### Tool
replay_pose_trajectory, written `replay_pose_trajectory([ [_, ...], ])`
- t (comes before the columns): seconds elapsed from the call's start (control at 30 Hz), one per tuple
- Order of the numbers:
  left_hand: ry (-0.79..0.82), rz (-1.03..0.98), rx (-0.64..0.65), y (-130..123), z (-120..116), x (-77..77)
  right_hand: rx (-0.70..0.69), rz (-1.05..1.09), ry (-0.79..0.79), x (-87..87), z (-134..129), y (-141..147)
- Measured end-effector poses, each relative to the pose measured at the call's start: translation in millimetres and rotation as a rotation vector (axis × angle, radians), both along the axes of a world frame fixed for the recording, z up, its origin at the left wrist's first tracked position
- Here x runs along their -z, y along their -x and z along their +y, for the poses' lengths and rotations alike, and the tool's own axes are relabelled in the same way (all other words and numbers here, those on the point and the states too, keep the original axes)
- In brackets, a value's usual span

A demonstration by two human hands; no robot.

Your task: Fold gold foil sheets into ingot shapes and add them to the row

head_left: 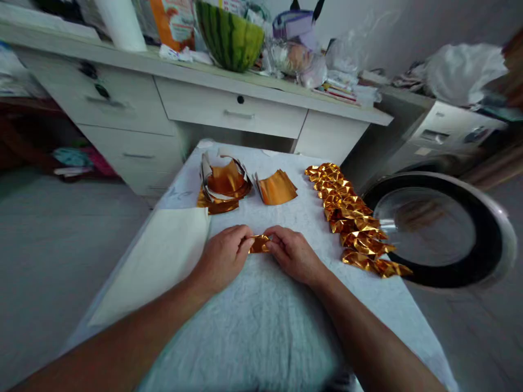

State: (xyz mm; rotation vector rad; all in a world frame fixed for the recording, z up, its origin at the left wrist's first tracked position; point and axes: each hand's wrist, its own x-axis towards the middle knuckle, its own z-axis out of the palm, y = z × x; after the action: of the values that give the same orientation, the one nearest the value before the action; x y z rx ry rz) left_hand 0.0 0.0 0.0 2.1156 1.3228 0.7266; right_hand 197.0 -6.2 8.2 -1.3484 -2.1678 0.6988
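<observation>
forearms (163,313) lead to left hand (224,256) and right hand (295,255), each grip pinching a small, shiny gold foil strip (258,244).

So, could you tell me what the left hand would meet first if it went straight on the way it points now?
Past the small gold foil piece it pinches, the left hand would probably meet the right hand first, though depth is hard to judge.

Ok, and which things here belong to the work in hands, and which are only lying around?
Likely part of the work:
gold piece, held by left hand and right hand
flat gold sheets
folded gold pieces

Just lying about:
cut watermelon
orange packet
white plastic bag
</observation>
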Motion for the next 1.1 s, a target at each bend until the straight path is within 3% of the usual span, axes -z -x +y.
replay_pose_trajectory([
  [0.3, -0.059, 0.137, 0.011, -3, 2, 1.3, 0.015, 0.014, -0.031, 3.5, 2, 0],
  [0.57, -0.123, 0.353, -0.011, -4, 2, 4.4, 0.084, -0.146, -0.081, 4.4, 4, 4],
  [0.8, -0.154, 0.248, 0.014, -5, 3, 9.4, 0.102, -0.186, -0.118, 5.3, 6, 5],
  [1.1, -0.136, 0.306, 0.111, -2, 5, 11.3, 0.098, -0.264, -0.171, 10.5, 7, 7],
])
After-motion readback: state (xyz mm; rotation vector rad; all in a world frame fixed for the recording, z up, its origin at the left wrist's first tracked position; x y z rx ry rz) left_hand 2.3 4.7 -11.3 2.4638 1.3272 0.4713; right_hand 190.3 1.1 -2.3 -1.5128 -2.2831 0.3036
